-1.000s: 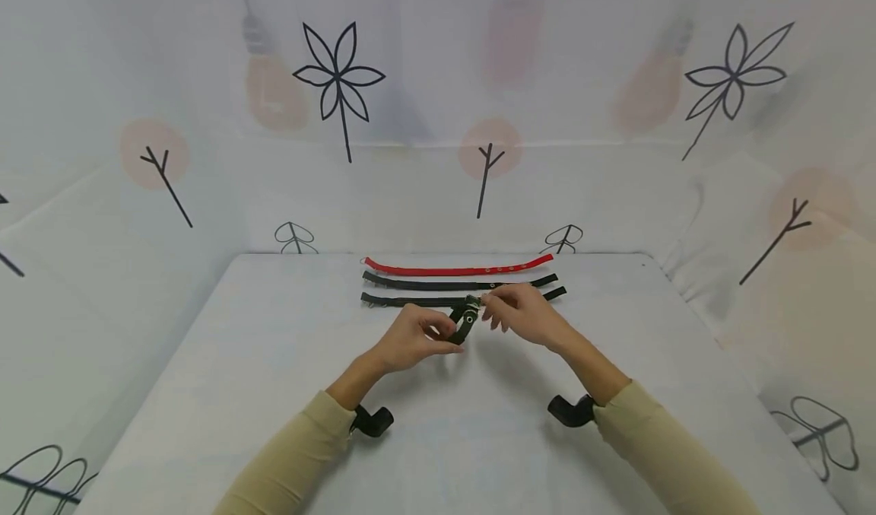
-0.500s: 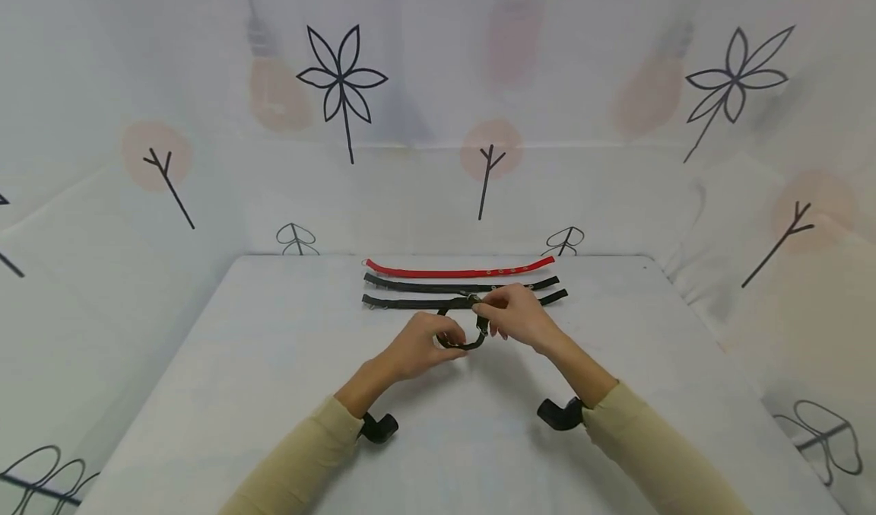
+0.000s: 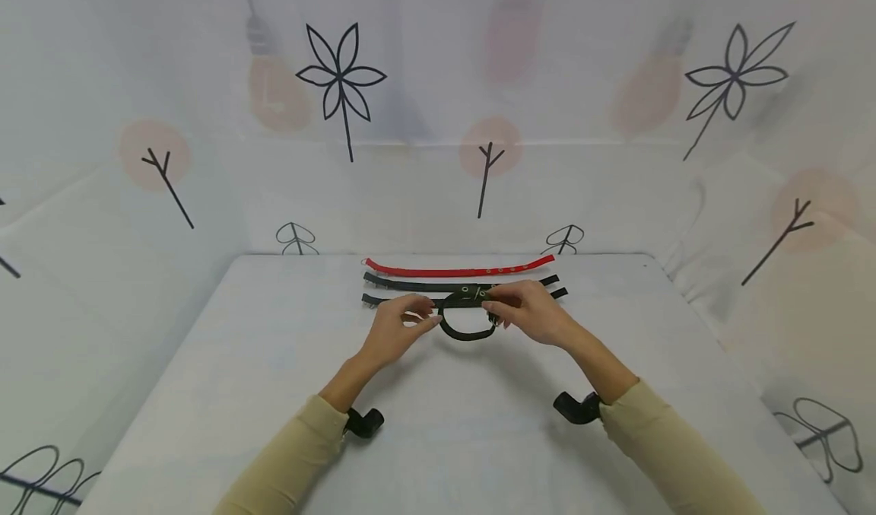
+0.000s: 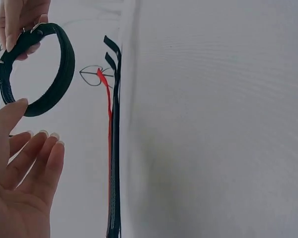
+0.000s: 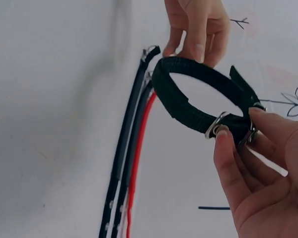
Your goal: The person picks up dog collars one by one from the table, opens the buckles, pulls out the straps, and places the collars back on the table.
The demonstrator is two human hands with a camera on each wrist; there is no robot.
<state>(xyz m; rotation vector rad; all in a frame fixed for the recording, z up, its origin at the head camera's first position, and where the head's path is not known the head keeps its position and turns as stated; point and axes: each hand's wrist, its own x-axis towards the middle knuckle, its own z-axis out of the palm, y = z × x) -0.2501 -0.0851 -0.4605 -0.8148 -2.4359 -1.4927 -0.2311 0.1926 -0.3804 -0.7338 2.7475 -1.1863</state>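
A dark collar (image 3: 467, 337), closed into a ring with metal eyelets and a buckle, is held up above the table. My right hand (image 3: 530, 311) pinches it near the buckle, thumb on one side and fingers on the other; the right wrist view shows a metal D-ring (image 5: 217, 125) by the fingertip. At the collar's other side is my left hand (image 3: 397, 329), its thumb tip right at the band and its fingers spread apart, loosely bent. The collar's loose strap end (image 5: 241, 82) sticks out past the buckle in the right wrist view.
Behind the collar, a red collar (image 3: 438, 273) and two dark collars lie flat in parallel rows, the middle dark collar (image 3: 411, 284) and the nearer dark collar (image 3: 393, 302). A patterned white cloth backdrop (image 3: 411, 195) rises at the table's (image 3: 274, 393) far edge.
The collar has turned so its round opening faces the head camera and its buckle side is up. My left hand has loosened and drawn back left; my right hand stays at the buckle.
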